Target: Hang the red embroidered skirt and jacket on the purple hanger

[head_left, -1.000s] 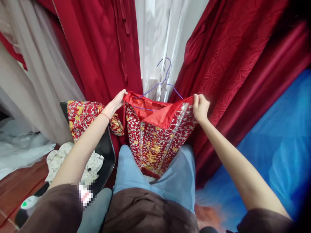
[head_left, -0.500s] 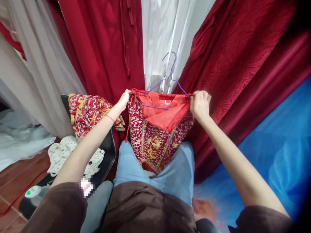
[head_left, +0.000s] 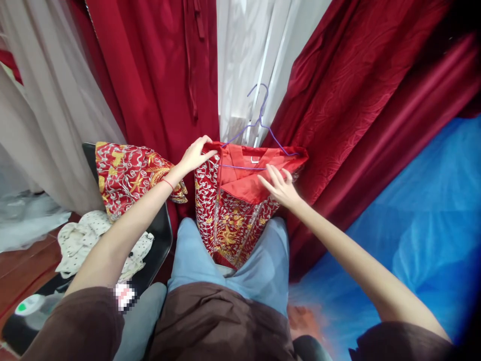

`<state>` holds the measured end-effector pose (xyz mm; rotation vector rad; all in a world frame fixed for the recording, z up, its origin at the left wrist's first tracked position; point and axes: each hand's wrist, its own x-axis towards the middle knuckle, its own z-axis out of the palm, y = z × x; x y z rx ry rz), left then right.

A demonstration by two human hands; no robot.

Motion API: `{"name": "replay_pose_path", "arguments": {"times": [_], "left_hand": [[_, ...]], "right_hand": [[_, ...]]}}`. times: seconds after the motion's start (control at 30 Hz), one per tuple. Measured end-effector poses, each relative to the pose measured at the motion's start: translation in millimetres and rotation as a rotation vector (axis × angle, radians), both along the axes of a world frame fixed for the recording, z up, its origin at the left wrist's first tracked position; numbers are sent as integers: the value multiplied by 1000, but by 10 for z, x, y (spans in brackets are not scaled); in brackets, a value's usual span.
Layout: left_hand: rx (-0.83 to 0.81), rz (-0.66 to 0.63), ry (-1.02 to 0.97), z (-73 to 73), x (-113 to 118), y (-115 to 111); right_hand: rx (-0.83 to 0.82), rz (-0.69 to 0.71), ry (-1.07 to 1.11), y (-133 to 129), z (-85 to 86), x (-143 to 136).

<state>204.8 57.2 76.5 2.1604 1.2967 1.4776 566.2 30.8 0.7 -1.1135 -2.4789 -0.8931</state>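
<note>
A red garment (head_left: 229, 228) with silver and gold patterning and a plain red lining hangs between my knees on a purple wire hanger (head_left: 260, 119). My left hand (head_left: 197, 152) grips the garment's upper left corner, beside the hanger's left shoulder. Over the folded red lining flap on the right side is my right hand (head_left: 280, 185), open with its fingers spread. Whether those fingertips touch the cloth I cannot tell. A small white label (head_left: 255, 160) shows inside the top edge.
On a black chair (head_left: 160, 240) at my left lie another red patterned cloth (head_left: 126, 173) and a white dotted cloth (head_left: 84, 233). Red drapes (head_left: 158, 65) and a white curtain (head_left: 240, 55) stand in front. Blue fabric (head_left: 421, 240) spreads at the right.
My right hand has let go of the garment's upper right corner and moved left and down over the lining, its fingers opening. My left hand stays at the left corner.
</note>
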Motion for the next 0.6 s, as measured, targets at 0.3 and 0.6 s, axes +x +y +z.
{"name": "replay_pose_path", "arguments": {"times": [0.3, 0.6], "left_hand": [[68, -91, -30, -14, 73, 27], [-2, -178, -68, -90, 88, 62]], "right_hand": [[107, 184, 325, 134, 446, -1203], [112, 272, 41, 335, 832, -1557]]}}
